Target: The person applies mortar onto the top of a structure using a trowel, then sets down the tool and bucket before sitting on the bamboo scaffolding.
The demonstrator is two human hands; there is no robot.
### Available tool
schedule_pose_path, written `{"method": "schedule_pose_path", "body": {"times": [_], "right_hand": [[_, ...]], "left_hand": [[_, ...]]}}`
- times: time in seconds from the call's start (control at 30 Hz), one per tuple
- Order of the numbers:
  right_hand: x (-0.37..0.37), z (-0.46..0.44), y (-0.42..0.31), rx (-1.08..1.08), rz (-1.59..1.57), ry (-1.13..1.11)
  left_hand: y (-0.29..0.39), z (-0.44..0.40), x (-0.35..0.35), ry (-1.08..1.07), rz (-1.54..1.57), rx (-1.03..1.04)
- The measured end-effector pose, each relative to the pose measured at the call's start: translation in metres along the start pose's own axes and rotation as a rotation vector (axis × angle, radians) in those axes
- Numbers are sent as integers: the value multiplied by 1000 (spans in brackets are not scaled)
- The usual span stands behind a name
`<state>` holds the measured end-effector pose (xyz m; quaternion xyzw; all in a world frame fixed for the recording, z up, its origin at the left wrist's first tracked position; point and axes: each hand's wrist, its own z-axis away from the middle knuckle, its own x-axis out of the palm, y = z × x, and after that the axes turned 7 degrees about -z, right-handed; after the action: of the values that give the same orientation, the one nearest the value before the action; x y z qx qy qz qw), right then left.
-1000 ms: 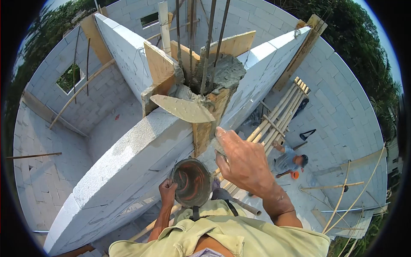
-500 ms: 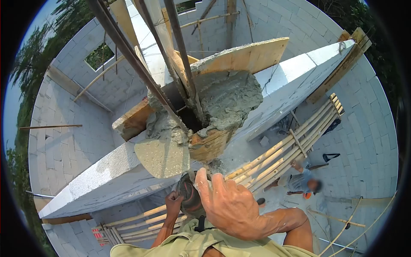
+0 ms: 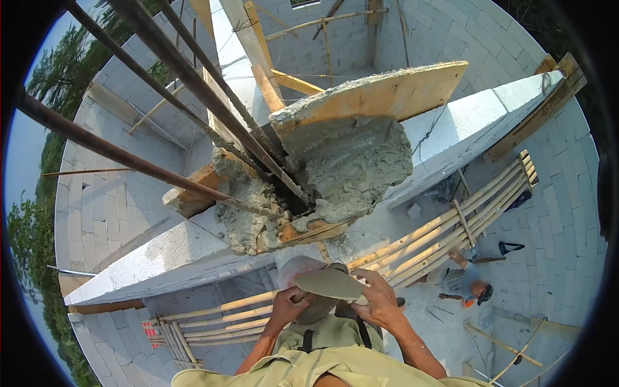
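Observation:
My right hand grips the handle of a trowel, its mortar-coated blade pointing left. Below the blade is a dark round container, with my left hand closed on its left side. The trowel blade hides part of the container, so I cannot tell what is in it. Just beyond my hands, wet grey mortar lies heaped on boards around a dark opening at the wall top. Several steel bars rise from this opening.
A plywood board stands behind the mortar. The white block wall runs diagonally beneath it. Bamboo poles form a platform on my side. Lower right, another person is on the floor below.
The trowel has moved from the mortar's near edge back over the container, turning as it came. My left hand and the container have shifted slightly right. The view has moved too.

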<state>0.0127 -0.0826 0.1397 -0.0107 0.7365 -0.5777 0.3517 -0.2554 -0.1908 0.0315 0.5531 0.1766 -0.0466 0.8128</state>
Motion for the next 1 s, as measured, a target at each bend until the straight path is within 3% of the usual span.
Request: {"method": "schedule_pose_path", "body": {"times": [0.07,0.13,0.27,0.43,0.5,0.57,0.63,0.77,0.83,0.93,1.0], "right_hand": [[4,4,19,30,76,22],[13,15,38,8,94,96],[20,51,43,245,47,70],[47,88,37,348,-191,364],[51,89,25,333,-306,551],[65,94,37,481,-410,658],[80,103,60,621,-528,760],[83,116,116,757,-393,874],[87,129,152,844,-283,938],[80,160,188,925,-317,901],[86,181,225,992,-340,894]], "left_hand": [[0,-9,1,-210,-345,88],[23,-25,7,-301,-347,203],[45,-47,13,-471,-439,376],[65,-55,17,-594,-489,474],[75,-52,13,-355,-774,798],[113,-38,-5,-365,-786,856],[146,-24,-36,-197,-755,1179],[213,15,-119,410,-605,1493],[242,23,-154,604,-692,1535],[277,42,-178,862,-1342,1221],[281,44,-183,915,-1442,1110]]}}
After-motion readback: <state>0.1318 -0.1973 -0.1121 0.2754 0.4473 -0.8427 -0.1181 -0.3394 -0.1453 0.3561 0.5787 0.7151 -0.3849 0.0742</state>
